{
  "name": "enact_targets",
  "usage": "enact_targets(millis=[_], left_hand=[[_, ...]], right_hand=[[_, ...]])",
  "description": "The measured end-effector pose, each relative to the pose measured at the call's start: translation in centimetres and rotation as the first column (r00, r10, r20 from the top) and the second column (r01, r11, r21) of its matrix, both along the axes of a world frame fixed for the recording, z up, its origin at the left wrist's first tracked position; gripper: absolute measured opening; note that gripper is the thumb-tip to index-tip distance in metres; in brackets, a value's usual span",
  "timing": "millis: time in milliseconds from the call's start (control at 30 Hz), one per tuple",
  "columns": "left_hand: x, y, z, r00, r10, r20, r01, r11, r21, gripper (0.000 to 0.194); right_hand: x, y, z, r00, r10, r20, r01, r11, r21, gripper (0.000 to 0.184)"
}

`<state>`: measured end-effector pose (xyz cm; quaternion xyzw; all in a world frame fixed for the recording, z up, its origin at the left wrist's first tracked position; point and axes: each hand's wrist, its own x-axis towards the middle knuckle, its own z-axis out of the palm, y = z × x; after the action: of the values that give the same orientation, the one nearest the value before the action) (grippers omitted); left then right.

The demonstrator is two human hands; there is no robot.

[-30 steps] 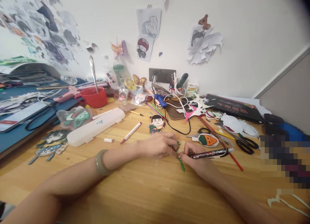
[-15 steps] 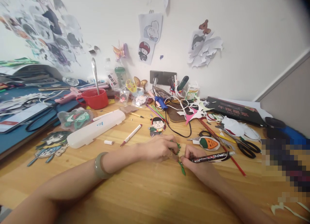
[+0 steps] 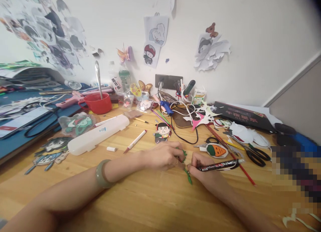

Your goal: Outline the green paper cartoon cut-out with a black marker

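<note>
My left hand [image 3: 164, 155] rests on the wooden desk [image 3: 150, 198], fingers curled and pressing down a small green cut-out [image 3: 187, 174] whose tip pokes out toward me. A green bangle [image 3: 101, 173] circles that wrist. My right hand [image 3: 204, 170] is closed around a dark marker pen [image 3: 219, 164] that lies nearly level and points left at the green piece. The two hands almost touch above the cut-out, most of which they hide.
A carrot sticker [image 3: 216, 150], black scissors [image 3: 254, 155] and red pencils [image 3: 230, 155] lie right of my hands. A cartoon figure cut-out [image 3: 162, 131], a red-tipped pen [image 3: 134, 141], a white case [image 3: 97, 134] and a red cup [image 3: 98, 102] sit behind. Blue mats cover the left.
Both hands stay together on the green cut-out, shifting only slightly toward me in the picture as the head camera tips up a little.
</note>
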<state>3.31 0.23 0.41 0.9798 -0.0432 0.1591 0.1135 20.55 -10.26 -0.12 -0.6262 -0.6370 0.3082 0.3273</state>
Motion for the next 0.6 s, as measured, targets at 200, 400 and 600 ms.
enact_targets(millis=[200, 400, 600], left_hand=[[-0.07, -0.02, 0.05, 1.0, 0.002, -0.008, -0.002, 1.0, 0.0, 0.025], [-0.07, -0.04, 0.18, 1.0, 0.001, -0.014, -0.001, 1.0, 0.021, 0.024], [-0.14, -0.02, 0.02, 1.0, 0.001, -0.025, -0.001, 1.0, 0.016, 0.024]], right_hand=[[0.13, 0.08, -0.26, 1.0, -0.005, 0.016, 0.005, 1.0, 0.004, 0.024], [0.08, 0.08, -0.26, 1.0, 0.007, 0.023, -0.007, 1.0, 0.025, 0.024], [-0.02, -0.02, -0.16, 1.0, 0.008, 0.002, -0.008, 1.0, 0.014, 0.023]])
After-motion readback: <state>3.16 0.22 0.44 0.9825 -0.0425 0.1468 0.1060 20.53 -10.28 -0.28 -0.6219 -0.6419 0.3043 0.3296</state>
